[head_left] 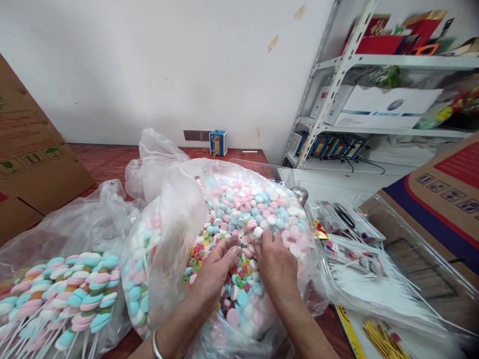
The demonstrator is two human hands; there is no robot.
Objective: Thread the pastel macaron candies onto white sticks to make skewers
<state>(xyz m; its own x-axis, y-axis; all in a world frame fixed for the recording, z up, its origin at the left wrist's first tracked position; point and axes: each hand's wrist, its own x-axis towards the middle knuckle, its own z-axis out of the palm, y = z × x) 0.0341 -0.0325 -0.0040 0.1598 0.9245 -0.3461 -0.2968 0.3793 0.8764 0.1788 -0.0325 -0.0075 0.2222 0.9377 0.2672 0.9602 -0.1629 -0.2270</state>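
A large clear plastic bag (179, 199) lies wide open in front of me, full of pastel marshmallows (239, 219) in pink, blue and white, with colourful gummy rings (197, 252) mixed in. Both of my hands are inside it. My left hand (220, 262) is closed, thumb against fingers, and what it pinches is too small to make out. Close on its right, my right hand (275, 259) is closed with its fingertips on a white marshmallow (257, 232). A pink and a yellow-green piece sit just beyond that marshmallow. Whether a stick runs through them is hidden.
Finished marshmallow skewers (84, 289) on white sticks lie in another bag at left. A clear tray (337, 294) of white sticks and packets stands at right, with gold ties (383, 339) below. Cardboard boxes (37, 149) flank the table; a shelf (396, 61) rises behind.
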